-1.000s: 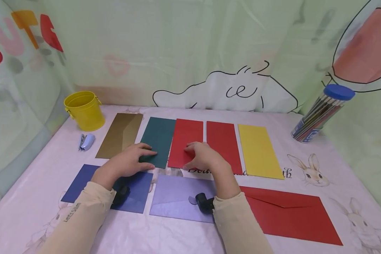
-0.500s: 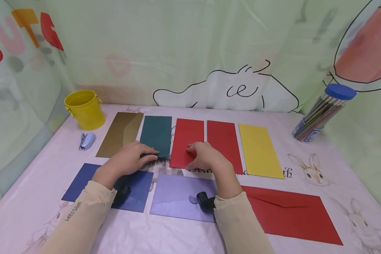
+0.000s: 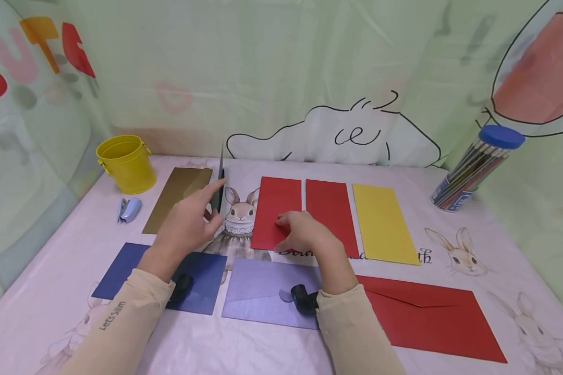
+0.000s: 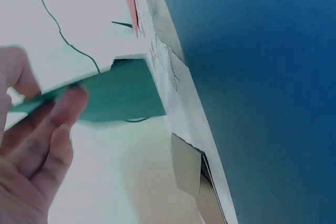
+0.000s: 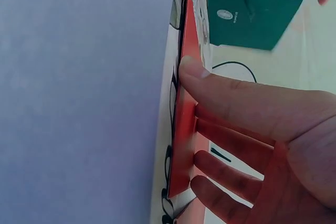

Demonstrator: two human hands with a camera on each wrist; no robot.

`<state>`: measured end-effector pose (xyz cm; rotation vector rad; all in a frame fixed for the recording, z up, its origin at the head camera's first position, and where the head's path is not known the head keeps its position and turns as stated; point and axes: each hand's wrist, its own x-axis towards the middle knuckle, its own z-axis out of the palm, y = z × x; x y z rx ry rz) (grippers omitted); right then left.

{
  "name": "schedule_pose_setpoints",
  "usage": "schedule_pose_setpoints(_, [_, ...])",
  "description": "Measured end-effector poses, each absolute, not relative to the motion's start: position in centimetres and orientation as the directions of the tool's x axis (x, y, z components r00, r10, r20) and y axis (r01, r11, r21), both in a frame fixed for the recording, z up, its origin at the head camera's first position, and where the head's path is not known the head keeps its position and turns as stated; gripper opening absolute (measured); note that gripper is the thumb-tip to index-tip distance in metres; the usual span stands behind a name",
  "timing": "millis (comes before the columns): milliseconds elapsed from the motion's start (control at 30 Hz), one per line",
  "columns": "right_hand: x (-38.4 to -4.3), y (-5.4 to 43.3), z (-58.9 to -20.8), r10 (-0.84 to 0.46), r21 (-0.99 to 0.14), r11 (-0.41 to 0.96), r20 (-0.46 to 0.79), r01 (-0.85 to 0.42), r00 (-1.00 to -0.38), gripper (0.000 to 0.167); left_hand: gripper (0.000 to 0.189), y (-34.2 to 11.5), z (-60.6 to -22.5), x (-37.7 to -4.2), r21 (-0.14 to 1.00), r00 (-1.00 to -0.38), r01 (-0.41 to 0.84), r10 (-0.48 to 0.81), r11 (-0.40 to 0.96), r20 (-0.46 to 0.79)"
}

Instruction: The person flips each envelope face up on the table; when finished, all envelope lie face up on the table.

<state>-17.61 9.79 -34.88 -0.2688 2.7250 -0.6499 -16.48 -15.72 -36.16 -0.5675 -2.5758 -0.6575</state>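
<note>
Left hand (image 3: pixel 183 224): the fingers are set against one another, with the green envelope (image 4: pixel 121 95) pinched between them and the thumb.
Green envelope: held roughly upright, seen edge-on in the head view; placed at 10 o'clock from the near red envelope (image 3: pixel 277 200), beside the gold-brown envelope (image 3: pixel 180 195). A white oval mark is shown on it in the right wrist view. Whether its lower edge is touched to the tabletop (image 3: pixel 192 349) cannot be told.
Right hand (image 3: pixel 309 234): the fingers are bent and slightly spread, their tips touched to the upper face of the near red envelope; the thumb is rested at its near edge.
Near red envelope: laid on the tabletop, taken below as the clock's centre, in the head view.
Printed rabbit (image 3: pixel 241 211): bared on the cloth at 9 o'clock, just beside.
Gold-brown envelope: laid farther out at 9 o'clock.
Second red envelope (image 3: pixel 330 216): laid at 3 o'clock, just beside.
Yellow envelope (image 3: pixel 384 224): laid beyond it, also at 3.
Lavender envelope (image 3: pixel 258 297): laid at 6 o'clock.
Large red envelope (image 3: pixel 431 317): laid at 4 o'clock.
Navy envelope (image 3: pixel 204 291): laid at 8 o'clock, partly covered by the left arm.
Yellow bucket (image 3: pixel 126 169): stood between 9 and 10 o'clock.
Blue-lidded pencil jar (image 3: pixel 466 177): stood near 3 o'clock, well apart.
</note>
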Motion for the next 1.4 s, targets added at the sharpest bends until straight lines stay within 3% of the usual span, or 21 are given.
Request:
schedule_pose_setpoints(100, [-17.56,9.81,-34.91,-0.254,-0.469,0.877,-0.264,-0.107,-0.93,0.073,0.053,-15.8,-35.93,-16.37,0.427,-0.856,0.408,0.175,0.807,0.487])
schedule_pose_setpoints(200, [-17.51,9.79,-34.9,-0.254,-0.471,0.876,-0.259,-0.107,-0.932,0.074,0.049,-15.87,-35.78,-16.39,0.516,-0.91,0.31,0.091,0.798,0.405])
schedule_pose_setpoints(333, [-17.52,9.79,-34.95,-0.251,-0.47,0.876,-0.256,-0.106,-0.934,0.074,0.056,-15.96,-35.69,-16.58,0.6,-0.97,0.183,0.042,0.779,0.24])
schedule_pose_setpoints(467, [-17.51,9.82,-34.99,-0.248,-0.471,0.876,-0.254,-0.105,-0.935,0.075,0.068,-16.16,-35.57,-16.73,0.632,-0.993,0.092,0.021,0.769,0.119])
schedule_pose_setpoints(667, [-17.5,9.9,-35.03,-0.251,-0.478,0.872,-0.249,-0.107,-0.936,0.076,0.082,-16.52,-35.66,-16.94,0.579,-0.999,0.002,0.023,0.815,-0.028])
schedule_pose_setpoints(933, [-17.64,10.15,-35.12,-0.265,-0.496,0.86,-0.238,-0.118,-0.935,0.077,0.082,-16.71,-36.11,-16.89,0.496,-0.978,-0.037,0.071,0.867,-0.196])
schedule_pose_setpoints(1400, [-18.02,10.72,-35.4,-0.297,-0.538,0.833,-0.233,-0.131,-0.926,0.073,0.069,-16.64,-36.0,-16.26,0.344,-0.973,0.02,0.096,0.939,-0.208])
